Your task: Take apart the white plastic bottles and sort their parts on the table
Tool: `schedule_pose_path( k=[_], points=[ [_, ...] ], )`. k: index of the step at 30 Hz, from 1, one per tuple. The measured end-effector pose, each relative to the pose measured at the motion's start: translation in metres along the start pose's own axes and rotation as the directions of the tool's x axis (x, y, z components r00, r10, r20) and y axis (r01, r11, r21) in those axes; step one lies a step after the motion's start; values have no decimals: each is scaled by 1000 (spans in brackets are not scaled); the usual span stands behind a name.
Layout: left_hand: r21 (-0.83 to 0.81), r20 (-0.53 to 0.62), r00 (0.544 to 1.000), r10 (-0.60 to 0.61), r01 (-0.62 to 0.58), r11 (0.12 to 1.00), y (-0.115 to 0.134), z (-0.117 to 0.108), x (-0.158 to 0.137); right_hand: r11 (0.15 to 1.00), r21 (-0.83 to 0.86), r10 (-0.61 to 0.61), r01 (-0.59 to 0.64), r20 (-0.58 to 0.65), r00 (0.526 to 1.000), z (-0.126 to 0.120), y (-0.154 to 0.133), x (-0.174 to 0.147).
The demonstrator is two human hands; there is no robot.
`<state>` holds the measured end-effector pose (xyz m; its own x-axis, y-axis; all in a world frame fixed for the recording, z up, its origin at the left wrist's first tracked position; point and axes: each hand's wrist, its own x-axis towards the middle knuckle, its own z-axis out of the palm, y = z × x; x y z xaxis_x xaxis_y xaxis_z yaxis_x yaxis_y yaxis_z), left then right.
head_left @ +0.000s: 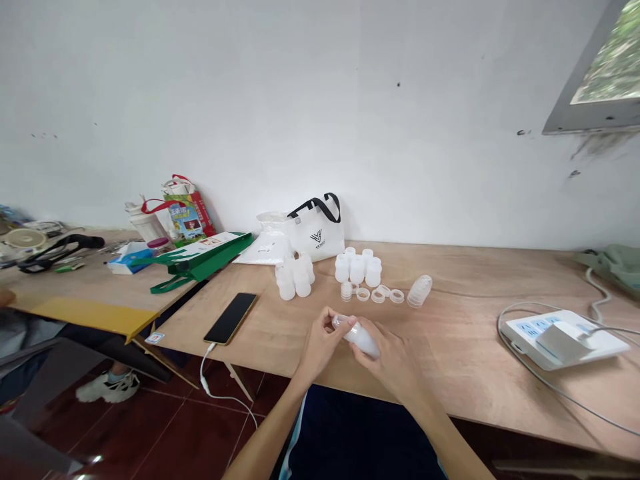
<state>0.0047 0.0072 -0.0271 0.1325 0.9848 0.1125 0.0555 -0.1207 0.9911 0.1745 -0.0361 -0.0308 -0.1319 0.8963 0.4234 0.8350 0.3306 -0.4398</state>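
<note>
Between my two hands is a small white plastic bottle, tilted over the table's front edge. My left hand pinches its clear upper end with thumb and fingers. My right hand is wrapped round the bottle's white body. Beyond my hands lie several clear plastic rings and a small ridged clear piece. A clear dome-shaped cover leans to their right. Two clusters of white bottles stand farther back, a left cluster and a right cluster.
A phone on a charging cable lies at the left. Behind the bottles stand a white bag and a clear plastic bag. On the right sits a white power strip with looping cables. A person's shoe shows below the neighbouring table.
</note>
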Motion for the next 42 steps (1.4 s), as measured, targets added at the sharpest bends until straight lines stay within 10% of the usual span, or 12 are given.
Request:
schedule_pose_path(
  k=[8, 24, 32, 42],
  points=[
    [-129, 259, 961, 94, -62, 990, 17, -8, -8, 959, 270, 67, -92, 103, 992, -24, 3, 5],
    [-206, -117, 991, 71, -94, 974, 30, 35, 18, 973, -224, -11, -49, -256, 967, -21, 24, 1],
    [-200, -39, 984, 173, -177, 964, 37, 35, 35, 980, 109, 193, -166, -335, 922, -48, 45, 7],
    [-147, 161, 955, 249, -226, 963, 42, 94, 87, 864, 397, 452, -311, -334, 828, -93, 96, 2]
  ],
)
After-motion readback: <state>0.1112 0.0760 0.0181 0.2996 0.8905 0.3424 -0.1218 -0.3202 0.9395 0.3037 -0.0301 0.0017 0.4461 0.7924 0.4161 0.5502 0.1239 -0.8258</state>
